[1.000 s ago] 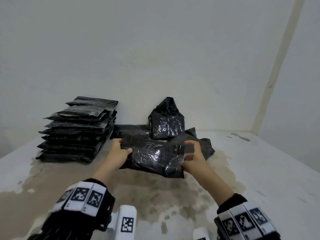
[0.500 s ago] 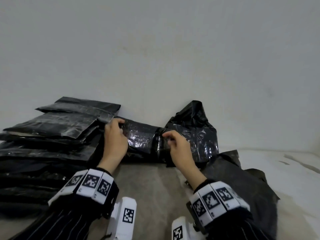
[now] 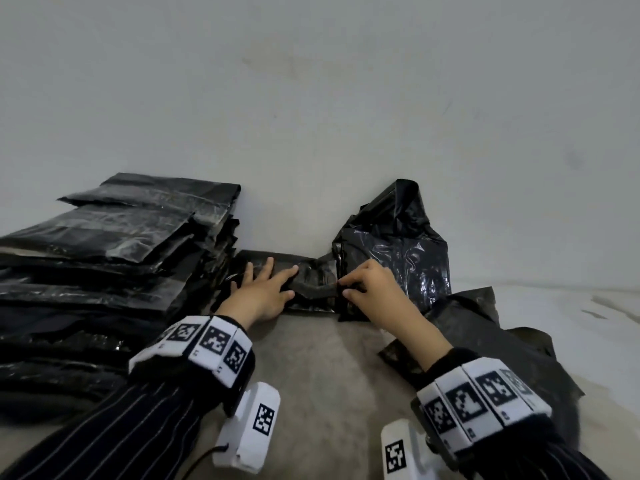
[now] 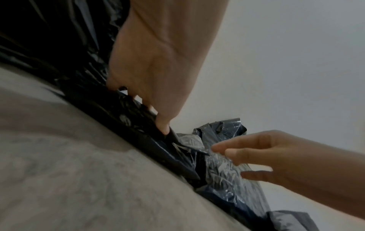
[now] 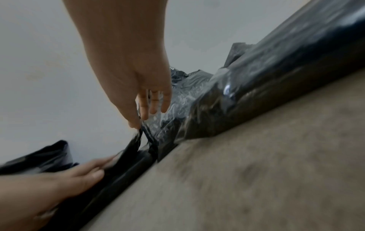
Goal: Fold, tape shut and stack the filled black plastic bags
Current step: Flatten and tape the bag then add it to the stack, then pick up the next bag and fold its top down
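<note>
**Q:** Folding is the step we judge to be in hand; how do we do it well?

**A:** We keep the left hand (image 3: pixel 260 293) flat, fingers spread and straight, pressing the flat black bag (image 3: pixel 304 282) down so that its filled part cannot slide. The right hand (image 3: pixel 370 285) pinches the bag's loose end between thumb and fingertips; the right wrist view shows the plastic drawn up into a thin ridge under that pinch. We would carry the end over toward the left hand in one low sweep, keep the crease square to the bag's long side, and press out trapped air before any tape goes on. A slack pinch would probably let the slick film slip. No tape or tape roll shows in any view.

**Q:** Where does the bag lie, and how does it look?

**A:** We take the stack of finished bags (image 3: pixel 114 244) as our landmark. The bag lies just to the right of the stack, against the wall (image 3: pixel 311 116), on the stained tabletop (image 3: pixel 322 368). It is glossy, crinkled and low. Further right of the stack, touching the bag's far end, a fuller bag (image 3: pixel 398 244) stands upright with its mouth peaked. A slack, matt bag (image 3: pixel 485 341) lies furthest right, nearer us.
</note>
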